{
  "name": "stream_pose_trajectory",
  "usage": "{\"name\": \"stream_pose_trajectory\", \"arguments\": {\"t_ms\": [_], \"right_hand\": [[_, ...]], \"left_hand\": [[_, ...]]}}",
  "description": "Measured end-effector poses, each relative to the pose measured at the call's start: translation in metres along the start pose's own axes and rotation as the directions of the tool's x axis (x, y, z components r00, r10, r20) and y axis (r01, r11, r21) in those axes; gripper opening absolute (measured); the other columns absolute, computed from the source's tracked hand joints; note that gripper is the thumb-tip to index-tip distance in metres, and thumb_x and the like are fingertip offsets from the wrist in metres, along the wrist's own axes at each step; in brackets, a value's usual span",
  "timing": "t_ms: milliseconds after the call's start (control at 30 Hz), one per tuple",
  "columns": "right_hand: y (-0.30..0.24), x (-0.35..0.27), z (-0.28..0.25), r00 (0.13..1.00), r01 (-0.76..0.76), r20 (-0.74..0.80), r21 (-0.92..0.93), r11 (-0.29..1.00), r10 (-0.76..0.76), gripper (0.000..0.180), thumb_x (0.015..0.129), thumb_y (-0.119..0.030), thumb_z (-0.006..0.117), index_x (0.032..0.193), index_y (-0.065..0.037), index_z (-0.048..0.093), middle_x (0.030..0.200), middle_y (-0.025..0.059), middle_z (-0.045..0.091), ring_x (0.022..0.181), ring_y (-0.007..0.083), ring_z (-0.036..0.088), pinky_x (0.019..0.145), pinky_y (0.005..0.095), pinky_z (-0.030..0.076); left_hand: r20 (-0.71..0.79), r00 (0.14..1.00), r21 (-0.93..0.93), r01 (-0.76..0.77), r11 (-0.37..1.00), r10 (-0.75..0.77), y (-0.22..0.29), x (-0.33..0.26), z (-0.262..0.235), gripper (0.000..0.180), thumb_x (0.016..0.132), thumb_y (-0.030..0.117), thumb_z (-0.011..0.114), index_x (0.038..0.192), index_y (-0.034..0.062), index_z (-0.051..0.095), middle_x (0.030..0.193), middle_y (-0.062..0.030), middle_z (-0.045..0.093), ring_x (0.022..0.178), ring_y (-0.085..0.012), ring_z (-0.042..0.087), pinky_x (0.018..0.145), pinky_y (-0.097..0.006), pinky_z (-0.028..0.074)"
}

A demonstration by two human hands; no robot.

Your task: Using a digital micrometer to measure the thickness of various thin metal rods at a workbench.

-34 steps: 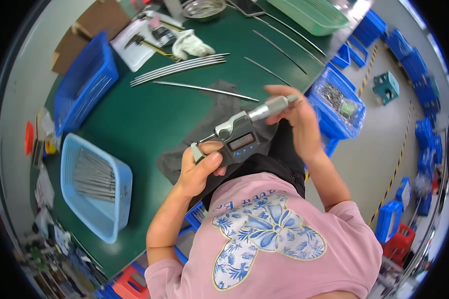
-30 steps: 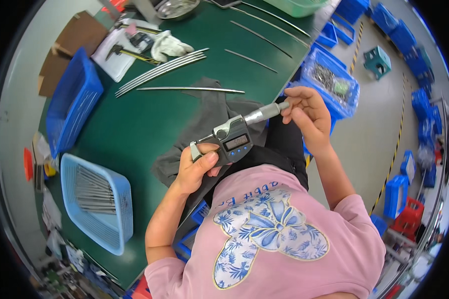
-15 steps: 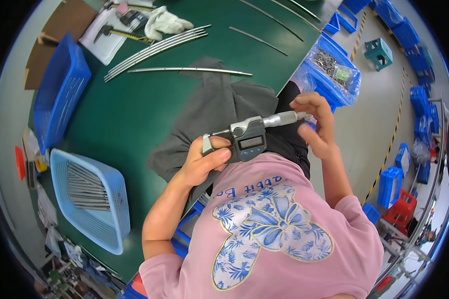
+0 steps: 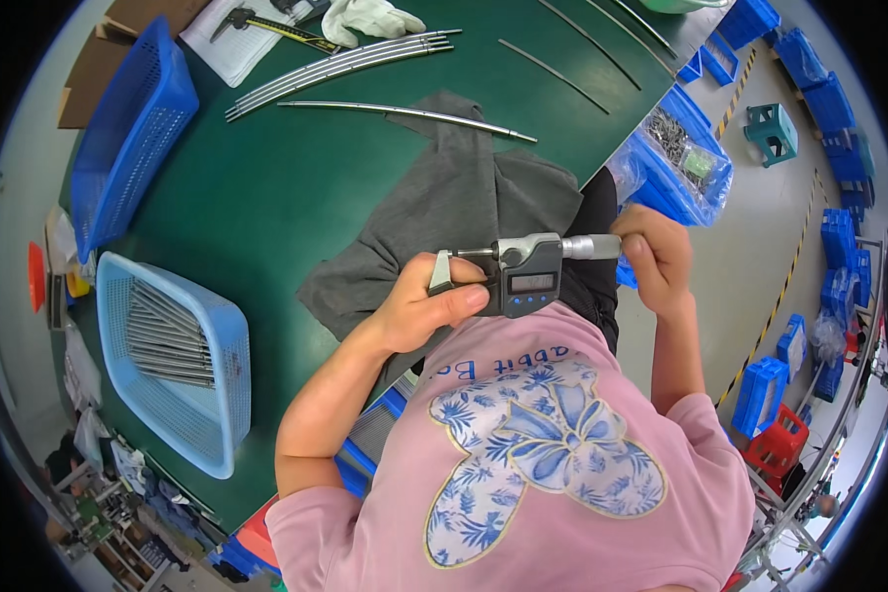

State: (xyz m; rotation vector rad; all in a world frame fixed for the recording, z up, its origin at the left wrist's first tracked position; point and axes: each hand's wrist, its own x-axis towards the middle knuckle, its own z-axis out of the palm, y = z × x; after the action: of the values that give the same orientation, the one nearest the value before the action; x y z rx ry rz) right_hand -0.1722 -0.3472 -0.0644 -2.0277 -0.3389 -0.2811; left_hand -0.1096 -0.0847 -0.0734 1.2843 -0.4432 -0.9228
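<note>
Held level above the lap at the near edge of the green bench top (image 4: pixel 296 197): a digital micrometer (image 4: pixel 525 273), grey and black, small display facing up. Left hand (image 4: pixel 426 311) wrapped around the frame end, thumb laid along the lower edge, fingers closed snugly on it. Right hand (image 4: pixel 656 259) pinched shut on the knurled thimble at the other end, fingertips curled round it. Whether anything sits between the anvil and spindle cannot be told.

Just beyond the micrometer, a crumpled grey cloth (image 4: pixel 444 217) spread over the bench. Past the cloth, a single long curved steel rod (image 4: pixel 405 113); farther off, a bundle of similar rods (image 4: pixel 340 64) lying side by side. Far left, a light-blue mesh basket (image 4: pixel 217 395) loaded with short metal rods; above it, a darker blue basket (image 4: pixel 133 123) standing tilted. Right of the bench, a blue bin (image 4: pixel 676 187) lined with a clear plastic bag of small metal parts. At the far edge, a white glove (image 4: pixel 370 18) beside a white paper sheet (image 4: pixel 232 44) with a caliper on it.
</note>
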Motion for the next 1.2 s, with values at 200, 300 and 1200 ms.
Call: {"name": "stream_pose_trajectory", "arguments": {"t_ms": [200, 300, 1200], "right_hand": [[-0.002, 0.000, 0.008, 0.992, -0.008, -0.124, 0.093, 0.996, 0.019, 0.013, 0.074, -0.012, 0.048, 0.075, 0.001, 0.049, 0.071, 0.0093, 0.051, 0.063, 0.0165, 0.047, 0.056, 0.0252, 0.037], [0.002, -0.005, 0.002, 0.994, -0.078, -0.065, 0.107, 0.991, 0.085, 0.013, 0.075, -0.011, 0.047, 0.074, 0.001, 0.048, 0.070, 0.0086, 0.050, 0.063, 0.0160, 0.046, 0.057, 0.0248, 0.037], [0.001, 0.000, 0.015, 0.994, -0.053, -0.085, 0.196, 0.979, 0.071, 0.015, 0.077, -0.014, 0.044, 0.073, 0.001, 0.044, 0.073, 0.0104, 0.049, 0.064, 0.0165, 0.046, 0.058, 0.0268, 0.037]], "left_hand": [[0.020, 0.998, -0.058, -0.055, 0.997, 0.057, -0.002, 0.001, -0.002, 0.030, 0.077, 0.025, 0.055, 0.058, 0.0009, 0.049, 0.050, -0.0008, 0.044, 0.048, -0.0063, 0.039, 0.043, -0.022, 0.030], [-0.041, 0.999, -0.125, -0.008, 0.992, 0.002, 0.001, -0.001, 0.000, 0.029, 0.077, 0.025, 0.056, 0.063, -0.0003, 0.051, 0.051, -0.0003, 0.044, 0.048, -0.0058, 0.038, 0.043, -0.021, 0.030], [0.004, 0.999, -0.071, -0.039, 0.997, 0.040, -0.002, 0.000, -0.003, 0.030, 0.077, 0.025, 0.055, 0.061, 0.0002, 0.051, 0.052, 0.0007, 0.043, 0.049, -0.0054, 0.038, 0.043, -0.021, 0.030]]}}
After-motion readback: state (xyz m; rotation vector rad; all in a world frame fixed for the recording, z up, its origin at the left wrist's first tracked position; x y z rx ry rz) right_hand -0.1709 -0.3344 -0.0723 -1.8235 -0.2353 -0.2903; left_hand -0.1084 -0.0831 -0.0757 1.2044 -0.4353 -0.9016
